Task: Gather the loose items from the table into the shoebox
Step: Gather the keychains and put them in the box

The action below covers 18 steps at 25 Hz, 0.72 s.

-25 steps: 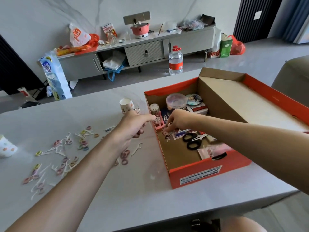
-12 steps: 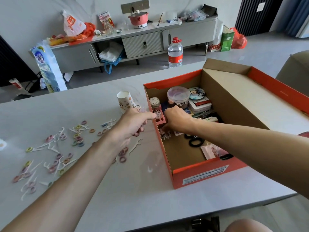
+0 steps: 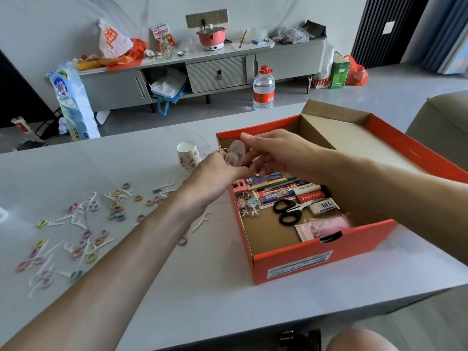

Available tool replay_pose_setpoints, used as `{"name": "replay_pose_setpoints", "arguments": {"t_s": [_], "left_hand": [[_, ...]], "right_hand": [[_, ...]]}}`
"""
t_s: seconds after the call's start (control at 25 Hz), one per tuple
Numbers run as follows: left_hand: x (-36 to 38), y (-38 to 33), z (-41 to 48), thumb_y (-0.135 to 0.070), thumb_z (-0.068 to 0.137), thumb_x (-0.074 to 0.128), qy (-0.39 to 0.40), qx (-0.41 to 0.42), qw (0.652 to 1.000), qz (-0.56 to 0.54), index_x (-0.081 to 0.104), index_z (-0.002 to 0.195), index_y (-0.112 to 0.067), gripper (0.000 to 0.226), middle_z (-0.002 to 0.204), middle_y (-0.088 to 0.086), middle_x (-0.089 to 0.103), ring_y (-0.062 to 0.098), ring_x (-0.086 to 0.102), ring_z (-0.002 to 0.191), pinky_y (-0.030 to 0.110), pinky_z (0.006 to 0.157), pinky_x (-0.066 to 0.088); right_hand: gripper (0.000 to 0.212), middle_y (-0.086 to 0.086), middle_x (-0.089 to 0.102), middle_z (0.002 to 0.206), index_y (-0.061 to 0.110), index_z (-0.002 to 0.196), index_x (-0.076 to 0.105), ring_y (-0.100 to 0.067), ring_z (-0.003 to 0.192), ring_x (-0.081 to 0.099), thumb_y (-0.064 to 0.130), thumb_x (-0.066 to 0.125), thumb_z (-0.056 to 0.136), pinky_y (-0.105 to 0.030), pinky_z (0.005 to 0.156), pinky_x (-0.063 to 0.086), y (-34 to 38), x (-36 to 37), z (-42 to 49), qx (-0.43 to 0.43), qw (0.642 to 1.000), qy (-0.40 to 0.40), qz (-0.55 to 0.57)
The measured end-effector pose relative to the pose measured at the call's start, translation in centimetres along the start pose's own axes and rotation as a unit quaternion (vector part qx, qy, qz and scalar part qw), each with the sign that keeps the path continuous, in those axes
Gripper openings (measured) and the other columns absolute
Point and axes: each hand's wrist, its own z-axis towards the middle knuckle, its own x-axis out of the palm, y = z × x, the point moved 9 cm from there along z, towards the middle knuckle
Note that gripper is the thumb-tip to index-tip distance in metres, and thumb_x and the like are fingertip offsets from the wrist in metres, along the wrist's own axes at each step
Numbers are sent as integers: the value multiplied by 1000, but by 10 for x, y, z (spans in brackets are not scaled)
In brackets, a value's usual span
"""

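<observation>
The orange shoebox stands open on the right of the grey table. In it lie black scissors, an eraser, pens, acrylic charms and a pink pouch. Above the box's left wall my left hand grips the metal ring of a clear keychain. My right hand reaches across the box and pinches the clear disc with its fingertips. Several floss picks and coloured hair ties are strewn over the table's left side.
A paper cup stands just left of the box's far corner. The box's lid lies open at the back right. Beyond the table are a water bottle on the floor and a cluttered low cabinet.
My right hand has come up out of the box and met my left hand. Both have risen above the box's left wall, with the clear keychain now held between them.
</observation>
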Motion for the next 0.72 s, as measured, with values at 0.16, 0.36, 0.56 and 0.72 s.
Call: {"name": "replay_pose_setpoints", "arguments": {"t_s": [0.16, 0.36, 0.56, 0.72], "left_hand": [[30, -25, -8, -17, 82, 67, 58, 2, 997, -41, 56, 85, -13, 12, 76, -2, 57, 12, 51, 71, 29, 59, 36], [48, -28, -8, -11, 83, 67, 85, 4, 994, -76, 60, 90, -14, 10, 75, 2, 54, 10, 43, 59, 22, 46, 34], [54, -21, 2, -10, 85, 71, 65, -23, 982, -176, 67, 94, -12, 9, 78, 7, 66, 3, 44, 47, 17, 41, 31], [49, -14, 6, -9, 85, 74, 10, -25, 978, -207, 67, 96, -10, 13, 73, 3, 67, 1, 54, 43, 16, 38, 36]], "right_hand": [[37, -5, 74, 89, 18, 91, 75, -19, 75, 71, 49, 55, 93, -21, 62, 54, 17, -16, -24, -41, 999, -12, -18], [22, -1, 75, 77, 27, 80, 75, -14, 64, 70, 15, 61, 93, -20, 55, 54, 12, -45, -36, -55, 993, -65, -86], [13, -7, 70, 78, 12, 93, 70, -4, 53, 61, 5, 60, 92, -16, 49, 50, 8, -66, -44, -22, 992, -101, -74], [21, -1, 68, 83, 11, 109, 67, 0, 64, 60, 8, 67, 88, -10, 57, 46, 13, -61, -57, -42, 973, -60, -217]]}}
